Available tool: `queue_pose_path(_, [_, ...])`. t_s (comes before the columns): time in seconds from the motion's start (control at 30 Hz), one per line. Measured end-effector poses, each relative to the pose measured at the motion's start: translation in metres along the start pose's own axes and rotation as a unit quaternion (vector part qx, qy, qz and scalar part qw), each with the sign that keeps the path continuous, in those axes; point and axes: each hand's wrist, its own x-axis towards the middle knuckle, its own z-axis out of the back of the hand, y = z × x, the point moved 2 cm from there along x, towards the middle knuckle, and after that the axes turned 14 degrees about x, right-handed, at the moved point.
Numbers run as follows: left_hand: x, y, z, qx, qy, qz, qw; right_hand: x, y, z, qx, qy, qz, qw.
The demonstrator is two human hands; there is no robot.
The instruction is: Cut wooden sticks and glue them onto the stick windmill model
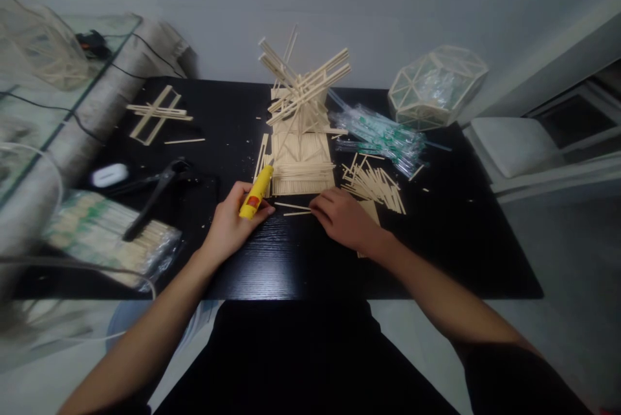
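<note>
In my left hand (233, 218) I hold a small yellow glue bottle (257, 192) with a red label, its narrow tip pointing up toward the model. My right hand (344, 220) has its fingers pinched at the ends of thin wooden sticks (292, 206) lying low over the black table. I cannot tell whether both sticks are in the pinch. Just beyond the hands stands a windmill-like model (303, 150) built of wooden sticks, with crossed blades on top. A pile of short sticks (376, 185) is beside my right hand, and a flat wooden piece (369, 211) lies partly behind the wrist.
On the left of the black table (460, 247) are a stick frame (159, 114), dark pliers-like tools (169, 179), a white case (109, 174) and bagged sticks (107, 231). Plastic wrappers (383, 137) and a faceted stick model (436, 86) occupy the back right.
</note>
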Motion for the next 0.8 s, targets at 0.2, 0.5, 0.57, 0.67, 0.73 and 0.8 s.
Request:
queue_pose_path(0.2, [-0.001,0.001,-0.003,0.007,0.0,-0.001,1.0,-0.001,-0.002,0.004,0.034,-0.009,0.001,0.999])
queue_pose_path(0.5, [-0.003,0.003,-0.006,0.014,0.017,-0.021,1.0,-0.003,0.002,-0.005,0.075,0.023,-0.025,0.997])
queue_pose_path(0.57, [-0.002,0.004,-0.007,0.019,0.009,-0.017,1.0,-0.003,0.005,-0.006,0.078,0.032,-0.035,0.996])
queue_pose_path(0.67, [-0.002,0.005,-0.007,0.026,-0.001,-0.007,1.0,-0.003,0.011,-0.008,0.089,0.042,-0.046,0.994])
queue_pose_path(0.73, [-0.001,0.006,-0.008,0.032,-0.004,-0.004,0.999,-0.003,0.013,-0.009,0.099,0.044,-0.051,0.993])
queue_pose_path(0.8, [-0.001,0.006,-0.008,0.044,-0.008,-0.004,0.999,-0.003,0.014,-0.01,0.109,0.042,-0.054,0.992])
